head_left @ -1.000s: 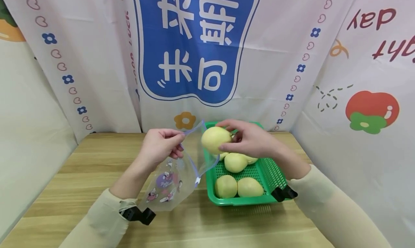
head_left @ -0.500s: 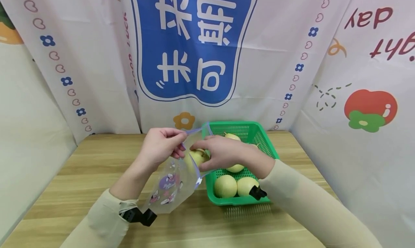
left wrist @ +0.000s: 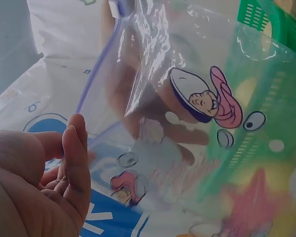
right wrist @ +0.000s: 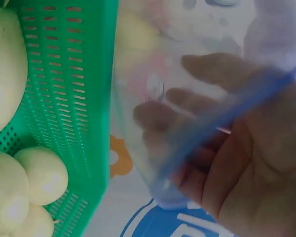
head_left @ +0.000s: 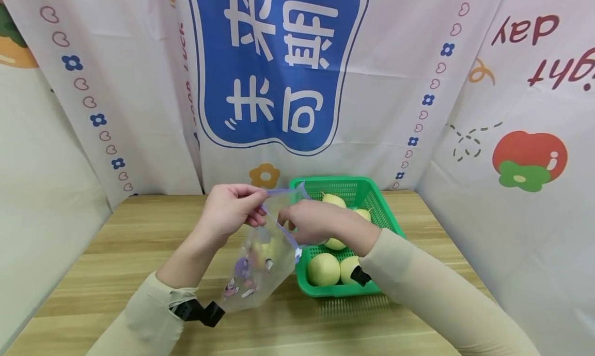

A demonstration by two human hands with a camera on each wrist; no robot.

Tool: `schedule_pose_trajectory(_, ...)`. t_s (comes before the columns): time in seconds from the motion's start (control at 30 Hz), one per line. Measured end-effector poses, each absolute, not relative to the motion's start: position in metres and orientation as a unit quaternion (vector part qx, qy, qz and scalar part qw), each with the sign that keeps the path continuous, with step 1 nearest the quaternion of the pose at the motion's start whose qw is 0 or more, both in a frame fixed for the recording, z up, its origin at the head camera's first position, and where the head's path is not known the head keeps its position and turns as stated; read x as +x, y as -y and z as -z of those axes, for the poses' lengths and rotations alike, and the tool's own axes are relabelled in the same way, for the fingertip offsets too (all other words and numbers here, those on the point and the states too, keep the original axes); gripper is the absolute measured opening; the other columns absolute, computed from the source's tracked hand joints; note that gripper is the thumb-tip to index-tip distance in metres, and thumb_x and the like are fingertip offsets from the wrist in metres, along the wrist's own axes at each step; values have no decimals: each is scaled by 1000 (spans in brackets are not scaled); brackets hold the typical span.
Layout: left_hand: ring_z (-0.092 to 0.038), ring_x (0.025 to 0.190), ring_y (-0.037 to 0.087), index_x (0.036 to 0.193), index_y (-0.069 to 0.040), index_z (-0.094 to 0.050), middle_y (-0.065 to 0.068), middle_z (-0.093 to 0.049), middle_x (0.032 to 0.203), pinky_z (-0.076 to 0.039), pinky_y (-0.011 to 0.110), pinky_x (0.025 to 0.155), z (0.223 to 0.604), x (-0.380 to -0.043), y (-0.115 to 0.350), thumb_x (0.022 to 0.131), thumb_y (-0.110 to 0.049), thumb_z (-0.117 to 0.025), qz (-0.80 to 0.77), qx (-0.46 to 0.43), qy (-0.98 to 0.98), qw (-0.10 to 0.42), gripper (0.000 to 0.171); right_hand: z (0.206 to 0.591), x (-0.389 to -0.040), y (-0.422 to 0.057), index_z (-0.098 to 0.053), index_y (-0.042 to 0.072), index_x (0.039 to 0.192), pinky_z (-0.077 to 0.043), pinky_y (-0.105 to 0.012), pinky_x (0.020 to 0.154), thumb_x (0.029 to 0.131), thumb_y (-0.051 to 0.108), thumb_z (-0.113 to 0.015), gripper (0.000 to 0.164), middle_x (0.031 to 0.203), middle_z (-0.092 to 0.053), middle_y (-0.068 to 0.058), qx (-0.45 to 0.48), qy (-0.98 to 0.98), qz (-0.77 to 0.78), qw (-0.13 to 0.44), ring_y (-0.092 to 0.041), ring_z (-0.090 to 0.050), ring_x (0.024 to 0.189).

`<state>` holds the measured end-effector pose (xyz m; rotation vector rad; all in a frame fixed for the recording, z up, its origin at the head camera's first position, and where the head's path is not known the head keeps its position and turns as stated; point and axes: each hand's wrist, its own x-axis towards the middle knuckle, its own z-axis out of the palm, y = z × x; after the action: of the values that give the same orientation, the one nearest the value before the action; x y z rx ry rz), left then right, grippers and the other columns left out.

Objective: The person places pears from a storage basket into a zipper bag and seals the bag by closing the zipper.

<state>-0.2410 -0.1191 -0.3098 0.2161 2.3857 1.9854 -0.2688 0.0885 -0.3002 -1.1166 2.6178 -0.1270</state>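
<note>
My left hand [head_left: 234, 205] pinches the purple zip edge of a clear zip bag [head_left: 248, 294] with cartoon prints, which hangs with its mouth spread. A pale yellow pear [head_left: 266, 251] shows through the plastic, low inside the bag. My right hand [head_left: 313, 220] reaches in at the bag's mouth; in the right wrist view its fingers [right wrist: 207, 69] are loosely extended behind the film, with nothing between them. Through the film, the left wrist view shows the right hand too, blurred.
A green plastic basket [head_left: 339, 291] stands right of the bag, its left side close to it. Several pears [head_left: 324, 269] lie in it, partly covered by the right forearm. Printed cloth [head_left: 395, 87] hangs behind the wooden table [head_left: 116, 252].
My right hand has carried a pear from over the basket leftward into the bag and let it go. The pear has dropped lower in the bag; the left hand has kept its place.
</note>
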Motion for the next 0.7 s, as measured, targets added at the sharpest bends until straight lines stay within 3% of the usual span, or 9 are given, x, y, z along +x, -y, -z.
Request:
schedule_pose_trajectory(0.23,-70,59,13,113,6,-72,7,-71,72,-63,30,61,313,-242,124,98,-25,-70,-643,59,-763,-2,34,289,-282,-114,-73,22,116,-57,-25,80,101,29,-62,20,97,-72,12,-411,-889,154,130,-5,-66,89)
schedule_pose_trajectory(0.4,-71,59,14,113,4,-73,8,-72,73,-63,30,60,315,-242,128,97,-26,-70,-643,57,-763,1,34,281,-300,-145,-73,24,112,-59,-31,77,102,33,-61,18,97,-73,6,-370,-885,250,129,-14,-69,85)
schedule_pose_trajectory(0.57,-71,60,16,111,1,-74,9,-72,75,-63,31,60,316,-241,130,98,-28,-70,-640,57,-766,7,32,289,-322,-173,-73,17,108,-61,-36,75,102,31,-61,19,95,-73,-1,-311,-884,328,120,-27,-71,83)
schedule_pose_trajectory(0.7,-71,60,17,110,1,-75,9,-71,74,-63,31,60,316,-239,128,98,-28,-70,-640,58,-766,12,31,308,-337,-187,-74,17,106,-58,-33,72,101,29,-62,18,89,-72,2,-283,-914,274,93,-22,-68,79)
